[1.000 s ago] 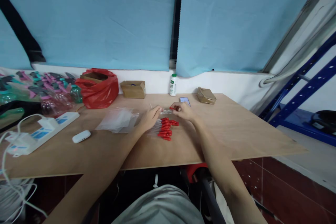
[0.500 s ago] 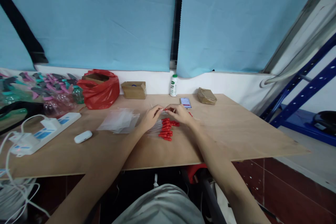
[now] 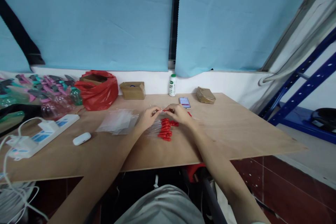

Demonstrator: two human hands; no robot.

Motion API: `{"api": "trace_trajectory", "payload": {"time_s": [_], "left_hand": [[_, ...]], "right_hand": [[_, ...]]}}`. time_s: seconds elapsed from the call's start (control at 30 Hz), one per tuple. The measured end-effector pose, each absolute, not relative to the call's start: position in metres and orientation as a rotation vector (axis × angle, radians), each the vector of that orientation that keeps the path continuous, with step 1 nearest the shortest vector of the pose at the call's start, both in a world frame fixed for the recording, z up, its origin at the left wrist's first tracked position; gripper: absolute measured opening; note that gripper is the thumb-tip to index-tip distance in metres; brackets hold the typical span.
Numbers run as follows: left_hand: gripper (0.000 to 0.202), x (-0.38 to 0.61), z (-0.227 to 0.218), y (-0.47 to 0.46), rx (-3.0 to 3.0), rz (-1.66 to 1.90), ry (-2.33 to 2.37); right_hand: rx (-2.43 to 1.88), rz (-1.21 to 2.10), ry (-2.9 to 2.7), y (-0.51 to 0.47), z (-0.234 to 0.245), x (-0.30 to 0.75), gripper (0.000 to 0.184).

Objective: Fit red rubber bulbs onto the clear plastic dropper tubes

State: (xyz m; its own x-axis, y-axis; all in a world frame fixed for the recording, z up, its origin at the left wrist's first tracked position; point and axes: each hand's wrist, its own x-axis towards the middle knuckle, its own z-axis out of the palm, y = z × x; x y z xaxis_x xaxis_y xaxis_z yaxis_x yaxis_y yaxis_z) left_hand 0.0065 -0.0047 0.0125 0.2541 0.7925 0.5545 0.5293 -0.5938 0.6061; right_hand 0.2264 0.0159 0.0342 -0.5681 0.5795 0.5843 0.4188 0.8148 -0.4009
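Note:
My left hand (image 3: 148,117) and my right hand (image 3: 178,113) meet above the middle of the table, fingers pinched together. Between their fingertips is a dropper with a red bulb (image 3: 164,110); its thin clear tube runs toward the left hand, mostly hidden by the fingers. Just below the hands lies a pile of droppers (image 3: 165,129), red bulbs to the right and clear tubes to the left. Left of my left hand, a stack of clear plastic bags (image 3: 117,120) lies flat on the table.
On the wooden table (image 3: 244,129) stand a white bottle (image 3: 172,85), a phone (image 3: 184,102), cardboard boxes (image 3: 132,90) (image 3: 205,95) and a red plastic bag (image 3: 98,91). At left are spray bottles (image 3: 47,103), a power strip (image 3: 43,136) and a white earphone case (image 3: 82,139).
The view has shifted slightly. Both hands stay together at the same spot over the pile, with only small finger movements around the red-bulbed dropper.

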Motion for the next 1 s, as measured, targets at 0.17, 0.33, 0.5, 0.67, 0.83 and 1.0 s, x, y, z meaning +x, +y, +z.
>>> {"api": "trace_trajectory", "payload": {"time_s": [0.17, 0.33, 0.5, 0.67, 0.83, 1.0], "left_hand": [[0.032, 0.0033, 0.0074, 0.0011, 2.243, 1.271, 1.18], [0.029, 0.0024, 0.0071, 0.0019, 2.293, 1.245, 1.215], [0.027, 0.0031, 0.0064, 0.0024, 2.308, 1.232, 1.221], [0.027, 0.0016, 0.0032, 0.006, 2.309, 1.24, 1.261], [0.026, -0.0007, 0.0028, 0.0048, 2.361, 1.194, 1.339], [0.023, -0.0017, 0.0037, 0.0041, 2.42, 1.159, 1.304]], "right_hand": [[-0.746, 0.247, -2.264, 0.0159, 0.0309, 0.224, 0.016], [-0.749, 0.203, -2.287, 0.0161, 0.0307, 0.2234, 0.011], [-0.769, 0.151, -2.309, 0.0163, 0.0304, 0.2224, 0.009], [-0.778, 0.139, -2.334, 0.0162, 0.0303, 0.2201, 0.01], [-0.768, 0.139, -2.329, 0.0168, 0.0302, 0.2183, 0.004], [-0.747, 0.188, -2.308, 0.0197, 0.0273, 0.2182, 0.004]]}}
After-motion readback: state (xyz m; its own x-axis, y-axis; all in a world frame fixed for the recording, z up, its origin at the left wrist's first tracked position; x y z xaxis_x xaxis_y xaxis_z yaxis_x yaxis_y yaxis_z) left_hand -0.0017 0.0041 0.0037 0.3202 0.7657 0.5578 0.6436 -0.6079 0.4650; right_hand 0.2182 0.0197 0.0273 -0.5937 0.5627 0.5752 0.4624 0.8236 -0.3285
